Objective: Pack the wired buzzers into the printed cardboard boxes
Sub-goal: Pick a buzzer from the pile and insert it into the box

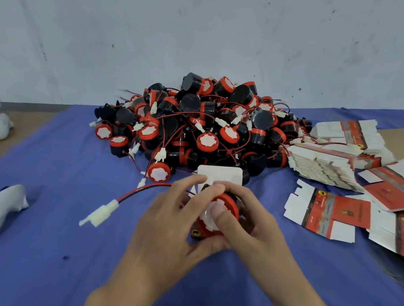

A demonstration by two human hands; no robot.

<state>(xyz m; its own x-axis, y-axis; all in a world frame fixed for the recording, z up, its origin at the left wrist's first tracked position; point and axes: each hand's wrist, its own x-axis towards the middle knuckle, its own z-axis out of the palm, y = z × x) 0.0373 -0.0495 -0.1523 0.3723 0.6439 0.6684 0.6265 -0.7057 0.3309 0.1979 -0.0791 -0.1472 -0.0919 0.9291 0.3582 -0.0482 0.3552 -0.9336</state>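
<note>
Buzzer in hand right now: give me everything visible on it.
The held buzzer shows a red, plastic-looking cap with a white scalloped centre, facing up toward the camera. Its body is hidden, seemingly partway inside the printed box, whose white flap stands open behind it. The left hand has its grip round the box. The right hand grips the buzzer, thumb on the white face. A red-and-black wire pair arcs off to the left and ends in a white connector over the blue cloth.

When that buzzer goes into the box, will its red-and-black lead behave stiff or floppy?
Probably floppy: the lead curves loosely away from the buzzer gripped by the left hand and right hand. Its white connector looks bulky for such thin wire, so it will likely swing or drag.
</note>
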